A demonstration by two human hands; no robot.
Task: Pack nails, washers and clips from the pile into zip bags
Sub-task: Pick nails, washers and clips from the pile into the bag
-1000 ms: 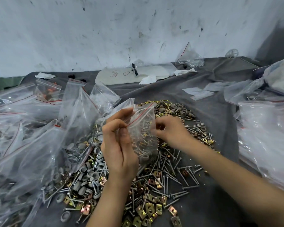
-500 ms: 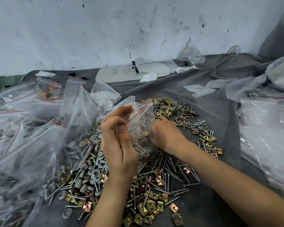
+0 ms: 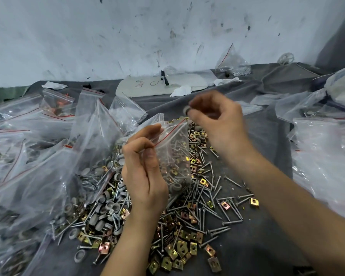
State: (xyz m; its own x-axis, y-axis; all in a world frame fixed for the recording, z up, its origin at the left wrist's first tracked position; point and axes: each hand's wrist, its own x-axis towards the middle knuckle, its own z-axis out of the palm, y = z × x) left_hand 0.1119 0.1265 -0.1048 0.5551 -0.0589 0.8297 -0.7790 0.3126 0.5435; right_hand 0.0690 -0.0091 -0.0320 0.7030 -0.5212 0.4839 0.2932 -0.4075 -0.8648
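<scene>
My left hand (image 3: 142,168) pinches the red-striped mouth of a clear zip bag (image 3: 174,156) and holds it upright over the pile; nails, clips and grey washers show through its plastic. Just above the bag's mouth hovers my right hand (image 3: 217,120), its curled fingers pinching a small grey washer (image 3: 186,110); this hand is blurred. The pile (image 3: 183,222) of nails, brass and copper clips and grey washers spreads over the dark cloth beneath both hands.
Many filled zip bags (image 3: 38,166) are heaped at the left. More clear bags (image 3: 325,160) lie at the right. A white board (image 3: 159,85) and a tented bag (image 3: 232,60) sit at the back by the wall. Bare grey cloth (image 3: 267,251) shows at the front right.
My right hand has risen from the pile behind the bag to above the bag's mouth, now pinching a washer. The left hand still holds the bag in the same place.
</scene>
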